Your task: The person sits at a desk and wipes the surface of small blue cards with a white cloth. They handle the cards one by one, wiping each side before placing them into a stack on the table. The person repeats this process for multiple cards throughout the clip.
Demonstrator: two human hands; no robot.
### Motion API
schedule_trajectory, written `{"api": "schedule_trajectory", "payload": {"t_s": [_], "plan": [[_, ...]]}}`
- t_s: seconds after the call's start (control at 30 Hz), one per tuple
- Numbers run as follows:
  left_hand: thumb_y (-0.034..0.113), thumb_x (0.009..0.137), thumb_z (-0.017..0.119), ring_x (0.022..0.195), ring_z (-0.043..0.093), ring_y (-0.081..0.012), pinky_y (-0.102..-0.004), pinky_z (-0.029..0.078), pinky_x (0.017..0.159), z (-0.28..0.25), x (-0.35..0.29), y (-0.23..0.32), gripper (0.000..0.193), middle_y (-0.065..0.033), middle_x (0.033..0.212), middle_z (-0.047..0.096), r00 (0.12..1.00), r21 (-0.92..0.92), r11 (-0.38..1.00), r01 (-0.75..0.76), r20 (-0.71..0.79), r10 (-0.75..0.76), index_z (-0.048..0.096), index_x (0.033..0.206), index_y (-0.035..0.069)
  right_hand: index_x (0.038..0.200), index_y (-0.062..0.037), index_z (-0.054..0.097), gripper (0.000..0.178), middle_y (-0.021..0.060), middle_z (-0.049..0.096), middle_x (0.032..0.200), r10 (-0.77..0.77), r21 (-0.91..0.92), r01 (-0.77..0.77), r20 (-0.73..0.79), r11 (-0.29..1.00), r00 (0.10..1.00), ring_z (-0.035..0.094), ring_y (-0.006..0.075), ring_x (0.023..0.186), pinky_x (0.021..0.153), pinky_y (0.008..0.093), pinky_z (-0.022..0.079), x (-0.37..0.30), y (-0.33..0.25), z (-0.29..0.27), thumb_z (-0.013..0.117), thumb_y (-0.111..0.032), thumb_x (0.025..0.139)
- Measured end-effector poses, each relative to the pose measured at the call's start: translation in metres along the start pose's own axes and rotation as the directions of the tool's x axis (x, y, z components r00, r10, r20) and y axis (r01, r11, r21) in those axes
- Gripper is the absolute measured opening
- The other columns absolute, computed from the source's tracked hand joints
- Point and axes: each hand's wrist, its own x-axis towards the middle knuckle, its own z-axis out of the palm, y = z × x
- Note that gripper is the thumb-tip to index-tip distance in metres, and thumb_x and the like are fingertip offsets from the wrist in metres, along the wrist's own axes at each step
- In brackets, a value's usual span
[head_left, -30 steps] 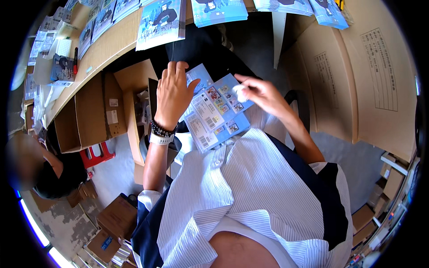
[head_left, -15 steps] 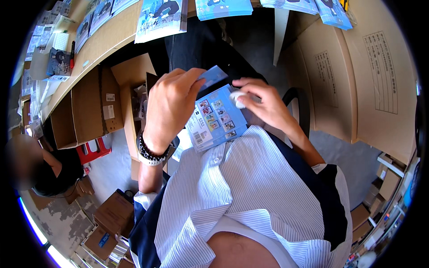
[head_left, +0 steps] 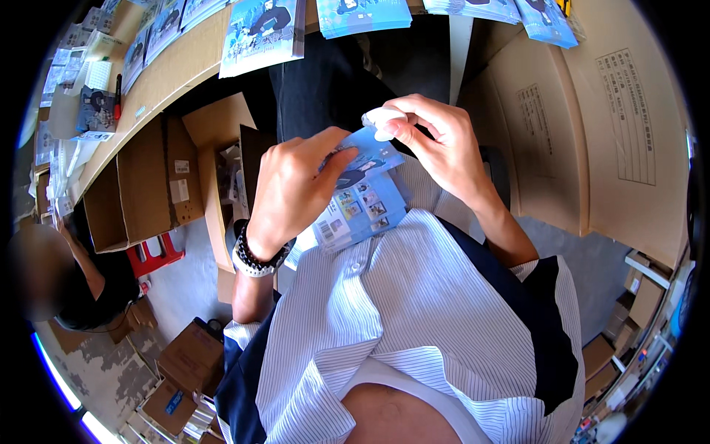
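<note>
My left hand (head_left: 299,185) pinches a blue printed card (head_left: 373,159) with a picture of a dark-clothed figure, held tilted above my lap. My right hand (head_left: 444,144) is closed at the card's far edge, thumb and fingers around a small white wad-like thing (head_left: 383,118) whose exact kind I cannot make out. Below the card, a flat blue printed packet (head_left: 336,231) with rows of small pictures and a barcode rests on my lap. The card and my left hand cover part of it.
Stacks of blue printed sheets (head_left: 262,33) line the wooden table's edge (head_left: 181,78). An open cardboard box (head_left: 151,177) stands below at left, and large cartons (head_left: 614,126) at right. Another person (head_left: 92,274) sits far left near a red stool (head_left: 157,255).
My right hand has moved up and away from me with the white thing, now meeting the card's far edge. The card has turned, showing its picture, and covers more of the packet.
</note>
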Motion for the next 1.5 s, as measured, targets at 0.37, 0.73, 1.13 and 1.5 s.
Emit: {"api": "schedule_trajectory", "payload": {"t_s": [0.37,0.73,1.13,1.5], "plan": [[0.019,0.097,0.068,0.07,0.062,-0.0086,-0.0245,0.048,0.062,-0.092,-0.005,-0.017,0.018,-0.0036,0.085,0.07,0.815,-0.346,0.931,0.117,-0.502,-0.289,0.07,0.1,0.002,0.106,0.001,0.071,0.017,0.0117,0.074,0.091,0.189,-0.162,-0.174,0.086,0.971,0.978,0.07,0.0169,0.076,0.068,0.0282,0.055,-0.069,0.064,-0.022,0.071,-0.009,0.092],[0.032,0.085,0.08,0.132,0.049,-0.0358,-0.048,0.044,0.109,0.063,-0.06,0.014,0.056,-0.0126,0.14,0.055,0.95,0.367,0.926,-0.086,0.309,-0.034,0.06,0.132,0.01,0.107,0.0052,0.067,0.018,0.0096,0.07,0.089,0.197,0.06,-0.191,-0.127,0.98,0.972,0.068,0.0111,0.084,0.073,0.0244,0.054,-0.055,0.069,-0.047,0.068,-0.009,0.097],[0.045,0.069,0.09,0.149,0.027,-0.0361,-0.0669,0.026,0.112,0.048,-0.054,-0.014,0.103,-0.0122,0.163,0.028,0.81,0.334,0.93,-0.152,0.581,-0.077,0.037,0.153,0.02,0.117,0.0014,0.062,0.02,0.0068,0.069,0.092,-0.016,-0.106,-0.093,-0.739,0.99,0.674,0.064,0.0089,0.08,0.065,0.0214,0.05,0.003,0.066,-0.207,0.064,-0.004,0.097],[0.032,0.062,0.09,0.147,0.032,-0.0384,-0.0673,0.032,0.108,0.059,-0.065,-0.019,0.109,-0.0145,0.161,0.031,0.853,0.493,0.825,-0.276,0.521,-0.026,0.035,0.154,0.017,0.115,0.0066,0.063,0.02,0.0179,0.072,0.097,0.139,-0.011,-0.249,-0.805,0.968,0.576,0.071,0.0198,0.075,0.067,0.029,0.06,0.077,0.162,-0.351,0.064,-0.001,0.096]]}}
